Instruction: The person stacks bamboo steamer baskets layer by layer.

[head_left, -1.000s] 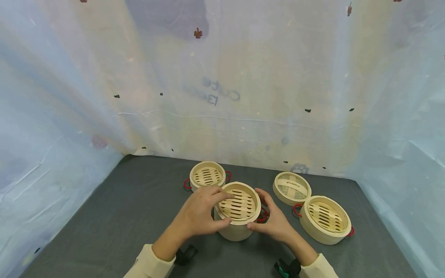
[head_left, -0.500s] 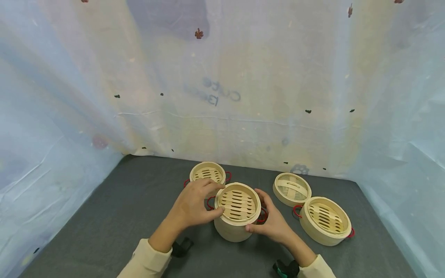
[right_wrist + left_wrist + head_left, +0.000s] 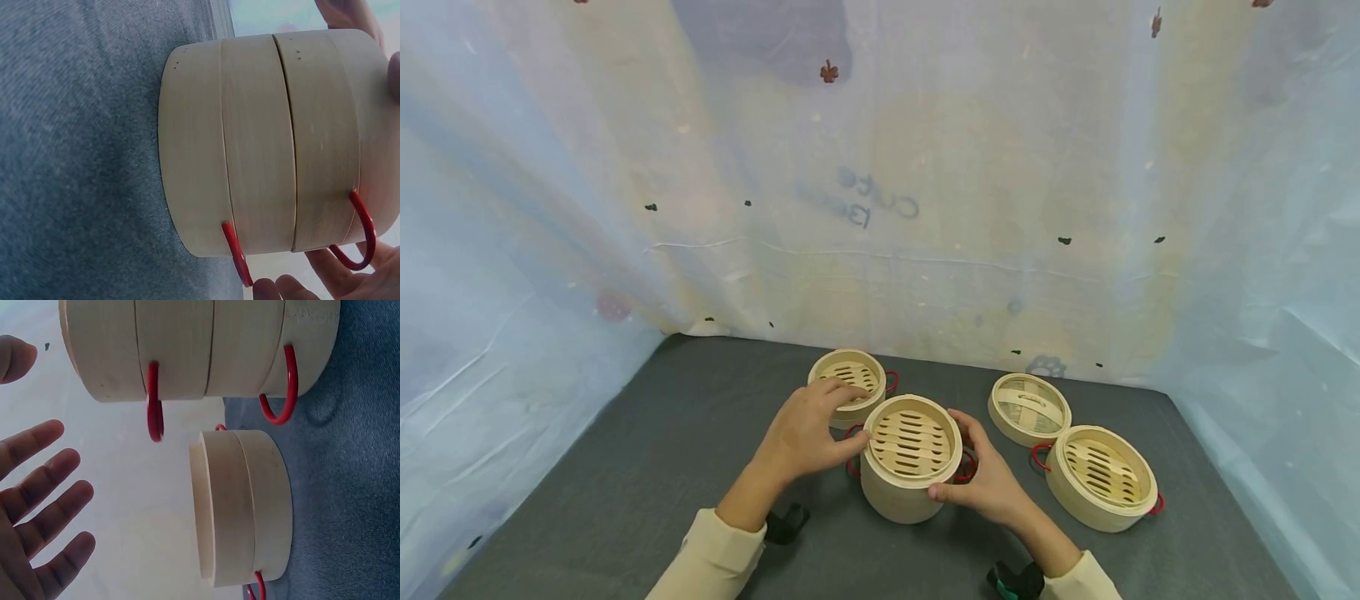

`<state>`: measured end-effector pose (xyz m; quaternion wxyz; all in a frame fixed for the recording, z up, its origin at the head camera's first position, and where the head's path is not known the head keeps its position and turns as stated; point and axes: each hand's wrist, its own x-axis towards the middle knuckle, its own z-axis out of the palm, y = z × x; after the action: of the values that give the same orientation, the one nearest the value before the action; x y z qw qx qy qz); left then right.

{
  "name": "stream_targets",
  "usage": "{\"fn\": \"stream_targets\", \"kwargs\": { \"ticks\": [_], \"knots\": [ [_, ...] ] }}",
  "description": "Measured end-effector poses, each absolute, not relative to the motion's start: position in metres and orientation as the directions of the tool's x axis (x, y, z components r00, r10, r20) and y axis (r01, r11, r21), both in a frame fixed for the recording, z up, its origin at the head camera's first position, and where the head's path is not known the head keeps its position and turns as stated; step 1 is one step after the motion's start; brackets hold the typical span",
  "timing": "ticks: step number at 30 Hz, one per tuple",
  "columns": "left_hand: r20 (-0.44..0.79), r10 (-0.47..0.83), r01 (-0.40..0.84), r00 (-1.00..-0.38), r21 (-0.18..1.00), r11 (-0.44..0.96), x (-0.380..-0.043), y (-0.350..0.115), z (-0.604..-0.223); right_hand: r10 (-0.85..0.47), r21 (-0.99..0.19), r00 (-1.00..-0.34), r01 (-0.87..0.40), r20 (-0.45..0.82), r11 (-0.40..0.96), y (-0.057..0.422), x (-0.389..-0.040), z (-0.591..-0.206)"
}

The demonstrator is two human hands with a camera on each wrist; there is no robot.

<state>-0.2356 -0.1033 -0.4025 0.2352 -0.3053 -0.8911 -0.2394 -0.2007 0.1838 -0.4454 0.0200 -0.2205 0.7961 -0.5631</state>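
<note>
Two bamboo steamer baskets stand stacked [image 3: 904,496] in the middle of the table, the upper one's slotted base showing inside its rim. Red loop handles stick out at the sides. My right hand [image 3: 988,475] holds the stack's right side, thumb at the near rim and fingers reaching round beyond the handle. My left hand [image 3: 805,433] is off the stack's left side, fingers spread and holding nothing; the left wrist view shows a gap between its fingertips [image 3: 78,494] and the wood. Behind it, a single steamer basket [image 3: 847,358] is partly covered by that hand in the head view.
At the right stands another steamer basket [image 3: 1097,508] with red handles, right beside a woven bamboo lid [image 3: 1030,408] with a strap handle. A dark grey cloth [image 3: 647,483] covers the table. Pale sheeting [image 3: 925,292] hangs along the back and both sides.
My left hand has drawn away from the stack toward the left, uncovering its left red handles. My right hand has stayed at the stack's right side, and the stack has hardly moved.
</note>
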Motion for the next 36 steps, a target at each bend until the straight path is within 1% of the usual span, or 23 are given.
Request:
{"fn": "stream_targets", "kwargs": {
  "ticks": [8, 13, 18, 23, 27, 36],
  "knots": [
    [0.548, 0.424, 0.643, -0.721, 0.3, 0.704, -0.246, -0.107, -0.409, -0.367, -0.914, -0.906, -0.315, 0.21, 0.256, 0.184, -0.201, -0.447],
    [0.524, 0.416, 0.622, -0.743, 0.312, 0.718, -0.252, -0.108, -0.413, -0.366, -0.913, -0.907, -0.315, 0.209, 0.259, 0.184, -0.201, -0.446],
    [0.504, 0.403, 0.601, -0.764, 0.328, 0.729, -0.259, -0.11, -0.417, -0.361, -0.912, -0.911, -0.307, 0.199, 0.273, 0.184, -0.201, -0.446],
    [0.5, 0.408, 0.604, -0.764, 0.331, 0.725, -0.267, -0.114, -0.423, -0.349, -0.902, -0.918, -0.302, 0.188, 0.307, 0.184, -0.201, -0.447],
    [0.482, 0.399, 0.585, -0.78, 0.337, 0.738, -0.272, -0.116, -0.428, -0.343, -0.898, -0.922, -0.296, 0.18, 0.325, 0.184, -0.201, -0.448],
    [0.43, 0.371, 0.539, -0.823, 0.386, 0.749, -0.286, -0.117, -0.437, -0.338, -0.903, -0.923, -0.295, 0.184, 0.312, 0.185, -0.201, -0.449]
  ]
}}
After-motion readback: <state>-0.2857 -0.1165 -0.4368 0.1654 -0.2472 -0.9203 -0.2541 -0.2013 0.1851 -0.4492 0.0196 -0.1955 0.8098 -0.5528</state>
